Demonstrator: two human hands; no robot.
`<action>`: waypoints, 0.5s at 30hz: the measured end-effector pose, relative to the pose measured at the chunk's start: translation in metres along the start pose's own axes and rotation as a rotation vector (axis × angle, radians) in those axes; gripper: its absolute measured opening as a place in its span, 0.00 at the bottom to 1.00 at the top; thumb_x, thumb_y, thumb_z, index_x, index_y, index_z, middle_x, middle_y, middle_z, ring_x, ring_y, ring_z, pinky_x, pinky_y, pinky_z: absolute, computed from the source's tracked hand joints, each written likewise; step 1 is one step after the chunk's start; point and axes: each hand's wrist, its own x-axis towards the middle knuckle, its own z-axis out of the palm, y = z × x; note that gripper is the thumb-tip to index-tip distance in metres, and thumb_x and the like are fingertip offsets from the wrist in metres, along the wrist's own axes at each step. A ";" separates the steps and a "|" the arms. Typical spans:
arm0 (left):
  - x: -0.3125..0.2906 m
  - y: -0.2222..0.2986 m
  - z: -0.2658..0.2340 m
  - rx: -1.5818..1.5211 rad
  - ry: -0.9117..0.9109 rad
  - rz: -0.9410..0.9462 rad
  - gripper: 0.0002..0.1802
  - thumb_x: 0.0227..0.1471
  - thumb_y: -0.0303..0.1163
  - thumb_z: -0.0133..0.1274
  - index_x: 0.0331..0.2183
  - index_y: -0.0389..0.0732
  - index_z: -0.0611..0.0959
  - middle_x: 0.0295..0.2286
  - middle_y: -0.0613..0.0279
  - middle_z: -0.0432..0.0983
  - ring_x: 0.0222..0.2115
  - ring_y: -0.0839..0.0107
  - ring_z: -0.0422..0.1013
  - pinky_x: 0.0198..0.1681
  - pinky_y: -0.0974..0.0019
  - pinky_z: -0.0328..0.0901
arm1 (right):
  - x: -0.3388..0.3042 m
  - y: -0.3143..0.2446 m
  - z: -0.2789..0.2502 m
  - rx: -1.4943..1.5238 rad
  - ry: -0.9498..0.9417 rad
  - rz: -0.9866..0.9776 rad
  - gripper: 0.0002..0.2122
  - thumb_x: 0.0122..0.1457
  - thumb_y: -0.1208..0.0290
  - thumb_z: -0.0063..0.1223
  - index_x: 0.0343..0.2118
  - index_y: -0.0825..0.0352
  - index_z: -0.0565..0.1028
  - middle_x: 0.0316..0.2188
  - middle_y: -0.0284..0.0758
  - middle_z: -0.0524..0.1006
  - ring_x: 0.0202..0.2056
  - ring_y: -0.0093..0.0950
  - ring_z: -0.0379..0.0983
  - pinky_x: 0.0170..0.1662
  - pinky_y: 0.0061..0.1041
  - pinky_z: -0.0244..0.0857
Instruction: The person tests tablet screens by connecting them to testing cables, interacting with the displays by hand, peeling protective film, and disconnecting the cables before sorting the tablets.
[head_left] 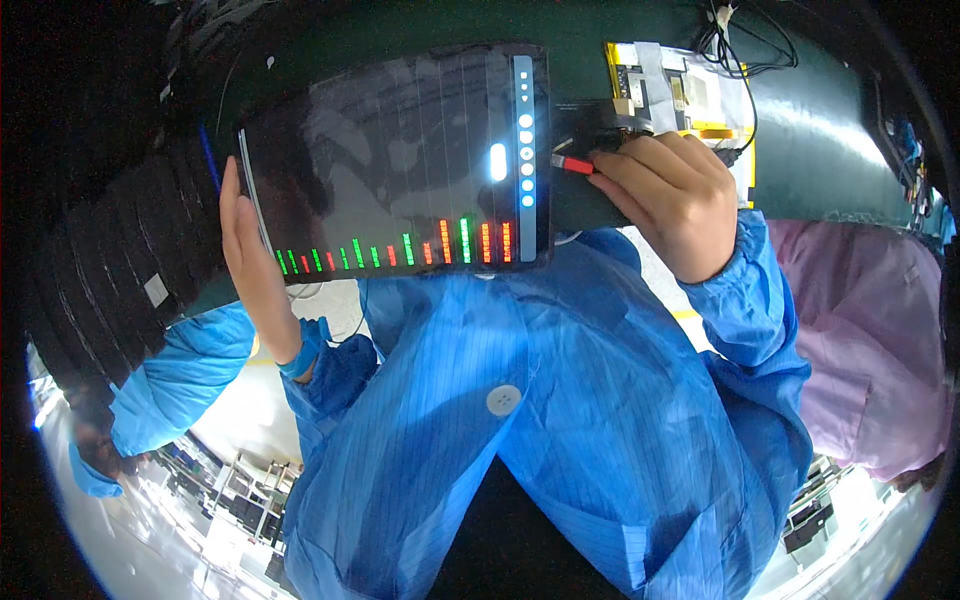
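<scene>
Since the tablet-like screen is lit, the power-up part looks done, judging by what's on show: green and red bars run along its near edge, w/ an icon strip down the R side. It sits in front of the person, b/w the two hands, near edge reaching toward the lap; can't tell if it lies flat or is propped.

L hand is open, fingers straight and together along the screen's L edge, prob. steadying it; thumb isn't clearly visible, so can't tell if it grips underneath. R hand is closed in a pinch, fingertips on one end of a small red piece, whose pale tip points at the screen's R edge. Tip is just beside that edge; whether it touches or is seated, can't tell, so can't count that bit as finished. R hand hasn't let go of it.

Beyond the R hand, a taped assembly w/ yellow edges lies on the dark green bench, tape in place, black cable loosely looped by its far end. Any link b/w it and the screen is hidden, so can't confirm that's done either.
</scene>
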 end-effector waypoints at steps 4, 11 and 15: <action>0.002 0.001 -0.006 -0.084 -0.040 -0.034 0.27 0.61 0.45 0.37 0.56 0.40 0.68 0.55 0.57 0.64 0.55 0.66 0.62 0.57 0.70 0.54 | 0.001 -0.001 -0.001 0.005 -0.010 -0.016 0.06 0.43 0.71 0.58 0.27 0.64 0.77 0.24 0.28 0.71 0.26 0.25 0.70 0.28 0.26 0.64; 0.006 -0.009 -0.012 -0.117 -0.087 0.004 0.29 0.61 0.47 0.36 0.57 0.39 0.68 0.55 0.56 0.64 0.55 0.67 0.62 0.57 0.70 0.54 | 0.005 0.004 -0.002 0.083 -0.082 -0.044 0.07 0.44 0.71 0.57 0.28 0.64 0.77 0.24 0.29 0.71 0.28 0.26 0.71 0.28 0.26 0.67; 0.009 -0.010 -0.008 -0.199 -0.073 -0.021 0.31 0.60 0.48 0.36 0.57 0.38 0.67 0.55 0.55 0.62 0.55 0.67 0.62 0.58 0.69 0.54 | 0.014 0.007 -0.002 0.100 -0.098 -0.087 0.05 0.45 0.71 0.56 0.26 0.64 0.75 0.23 0.30 0.70 0.28 0.28 0.71 0.29 0.26 0.67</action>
